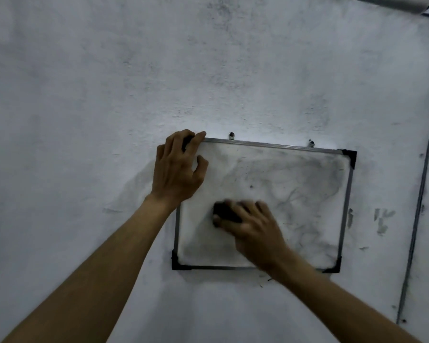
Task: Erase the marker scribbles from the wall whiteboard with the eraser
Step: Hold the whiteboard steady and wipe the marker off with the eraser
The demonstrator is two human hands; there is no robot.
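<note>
A small whiteboard (307, 154) with a metal frame and black corner caps hangs on the wall. Grey smeared marker traces (302, 194) cover its middle and right side; the left part looks whiter. My left hand (177, 169) grips the board's top left corner, fingers curled over the frame. My right hand (253, 226) presses a dark eraser (224, 212) flat against the lower left middle of the board. That hand is blurred by motion.
Two hooks (231, 135) hold the board's top edge on a rough whitish wall (109, 95). A thin conduit (421, 194) runs down the wall at the right. Dark paint marks (382, 221) sit right of the board.
</note>
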